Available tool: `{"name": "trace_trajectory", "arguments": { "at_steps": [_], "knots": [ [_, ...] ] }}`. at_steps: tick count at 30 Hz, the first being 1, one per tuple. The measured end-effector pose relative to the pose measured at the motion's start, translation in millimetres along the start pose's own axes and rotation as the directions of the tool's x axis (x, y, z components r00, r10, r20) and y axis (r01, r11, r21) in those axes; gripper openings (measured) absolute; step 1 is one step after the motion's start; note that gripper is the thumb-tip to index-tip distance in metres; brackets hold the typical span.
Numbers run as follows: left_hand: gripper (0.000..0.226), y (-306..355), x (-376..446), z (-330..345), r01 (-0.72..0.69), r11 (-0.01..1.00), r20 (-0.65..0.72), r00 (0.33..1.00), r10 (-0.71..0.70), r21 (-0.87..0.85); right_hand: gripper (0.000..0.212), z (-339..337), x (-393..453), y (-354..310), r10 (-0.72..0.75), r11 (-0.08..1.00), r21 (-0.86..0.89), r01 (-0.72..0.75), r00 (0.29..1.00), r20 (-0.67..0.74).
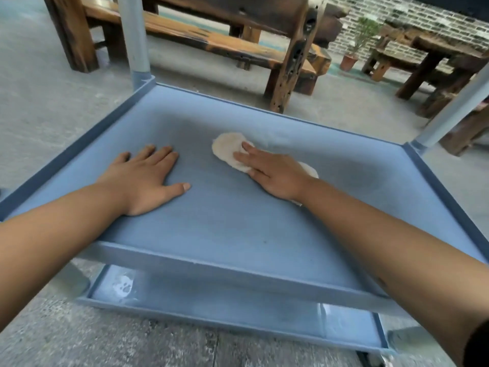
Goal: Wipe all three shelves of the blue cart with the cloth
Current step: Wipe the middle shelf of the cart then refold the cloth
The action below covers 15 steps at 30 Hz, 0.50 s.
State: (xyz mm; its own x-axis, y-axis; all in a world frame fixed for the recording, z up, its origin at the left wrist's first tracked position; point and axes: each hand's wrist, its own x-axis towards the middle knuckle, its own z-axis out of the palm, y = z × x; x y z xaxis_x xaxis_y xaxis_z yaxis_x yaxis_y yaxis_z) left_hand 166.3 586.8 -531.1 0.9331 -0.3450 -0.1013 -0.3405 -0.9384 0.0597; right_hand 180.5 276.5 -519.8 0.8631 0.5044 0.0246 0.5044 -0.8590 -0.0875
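Observation:
The blue cart's middle shelf (230, 229) fills the view, with a raised rim all around. My right hand (275, 173) lies flat on a pale cream cloth (229, 147), pressing it onto the shelf right of centre. On the left part of the same shelf rests my left hand (144, 178), palm down, fingers spread, holding nothing. Below the front rim shows the bottom shelf (225, 303), which has a whitish stain at its left end. The top shelf is out of view.
Grey cart posts rise at the far left corner (135, 38) and far right corner (455, 109). A wooden bench (211, 41) stands on the concrete floor behind the cart. A dark wooden table (436, 54) and a potted plant (352, 54) stand by a brick wall.

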Motion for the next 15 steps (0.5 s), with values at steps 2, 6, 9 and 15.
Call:
{"name": "trace_trajectory", "arguments": {
  "at_steps": [2,6,9,15],
  "knots": [
    [0.103,0.5,-0.5,0.2,0.0,1.0,0.007,1.0,0.0,-0.002,0.049,-1.8,-21.5,-21.2,-0.059,0.997,0.051,0.058,0.998,0.015],
    [0.1,0.9,-1.4,0.1,0.005,1.0,0.013,1.0,-0.005,0.006,0.05,-7.2,-69.4,-56.4,-0.188,0.972,0.15,0.183,0.982,0.02],
    [0.097,1.6,-2.2,-1.1,0.012,1.0,0.019,1.0,-0.013,0.011,0.046,-13.3,-101.9,-72.4,-0.262,0.933,0.266,0.243,0.964,0.038],
    [0.101,1.4,-5.5,-2.6,0.012,1.0,0.024,1.0,-0.012,-0.004,0.038,-19.3,-136.6,-80.0,-0.295,0.852,0.469,0.232,0.954,0.063]
  ]
}}
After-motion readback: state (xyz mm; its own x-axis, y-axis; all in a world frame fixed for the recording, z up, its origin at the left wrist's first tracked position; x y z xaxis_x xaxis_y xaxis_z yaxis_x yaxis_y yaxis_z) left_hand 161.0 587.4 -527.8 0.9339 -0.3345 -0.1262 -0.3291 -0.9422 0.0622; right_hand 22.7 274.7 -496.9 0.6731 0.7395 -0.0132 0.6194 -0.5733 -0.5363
